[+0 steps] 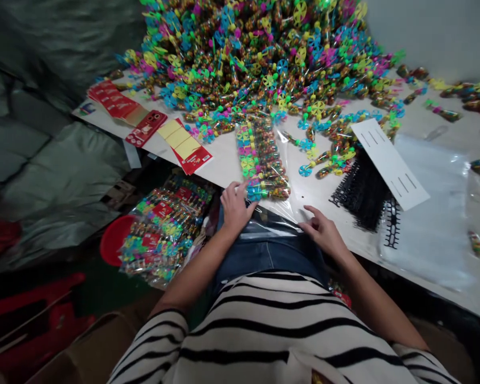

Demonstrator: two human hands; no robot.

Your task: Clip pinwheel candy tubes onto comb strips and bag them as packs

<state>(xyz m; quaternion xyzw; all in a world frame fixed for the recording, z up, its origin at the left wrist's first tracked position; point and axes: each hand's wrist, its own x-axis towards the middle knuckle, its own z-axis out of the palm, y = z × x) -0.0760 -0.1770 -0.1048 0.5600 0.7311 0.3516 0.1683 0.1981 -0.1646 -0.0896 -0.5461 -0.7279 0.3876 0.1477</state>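
Observation:
A clear plastic bag [285, 160] lies over the table's front edge, its loose open end hanging toward my lap. Inside it is a row of small candy-filled bottles [266, 154] with coloured fan tops. My left hand [236, 209] grips the bag's left side by the lowest bottles, thumb and fingers bent around the film. On the other side, my right hand [323, 229] pinches the loose film at the right corner between thumb and fingers, the index finger raised a little.
A big heap of candy fan toys [256, 58] covers the table's back. Red header cards [190, 152] and a phone [147, 128] lie left. Black plastic strips [360, 192], a white slotted card [390, 162] and flat clear bags [432, 229] are right. Filled packs [156, 234] fill a red basin [114, 240] below.

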